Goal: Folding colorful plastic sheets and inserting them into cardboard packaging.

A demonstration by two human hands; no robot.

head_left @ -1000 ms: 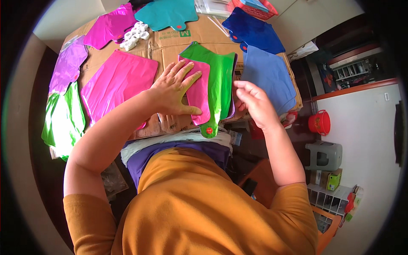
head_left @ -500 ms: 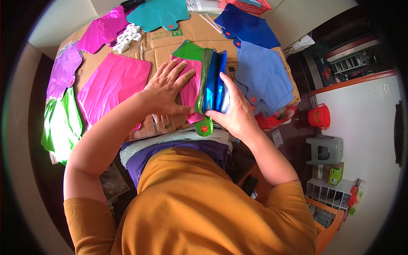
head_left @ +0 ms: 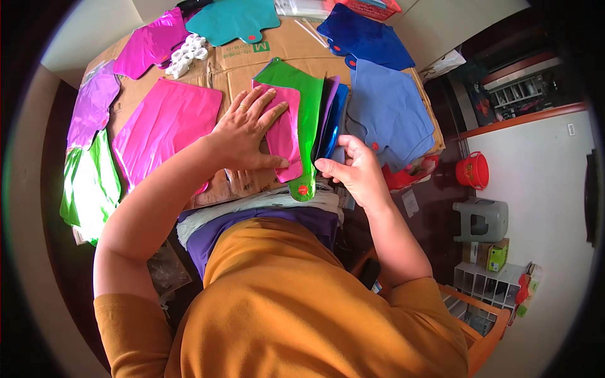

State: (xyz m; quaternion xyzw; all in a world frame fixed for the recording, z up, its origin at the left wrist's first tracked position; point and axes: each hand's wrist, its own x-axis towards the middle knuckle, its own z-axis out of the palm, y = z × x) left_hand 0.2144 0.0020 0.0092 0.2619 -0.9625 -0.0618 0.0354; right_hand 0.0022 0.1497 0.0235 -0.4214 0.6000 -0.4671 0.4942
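At the near middle of the cardboard lies a stack of flat, shiny foil sheets. My left hand (head_left: 246,132) lies flat with fingers spread, pressing on the pink foil sheet (head_left: 288,138) at its left. Beside the pink, a green foil sheet (head_left: 307,120) shows, with a rounded tab and a red dot at its near end. To the right, a purple sheet (head_left: 329,91) and a blue foil sheet (head_left: 332,129) stand tilted up in layers. My right hand (head_left: 360,173) closes thumb and fingers at the near edge of these upright layers; the exact grip is partly hidden.
Around the stack lie a large pink sheet (head_left: 173,123), a pale blue sheet (head_left: 394,113), a dark blue one (head_left: 368,38) and a teal one (head_left: 233,22). White rolls (head_left: 188,55) sit at the far left. A red bucket (head_left: 472,170) stands at right.
The green sheet, folded up along its right side before, now lies flatter and shows wider. My right hand has shifted right and closed more; the left hand stays put.
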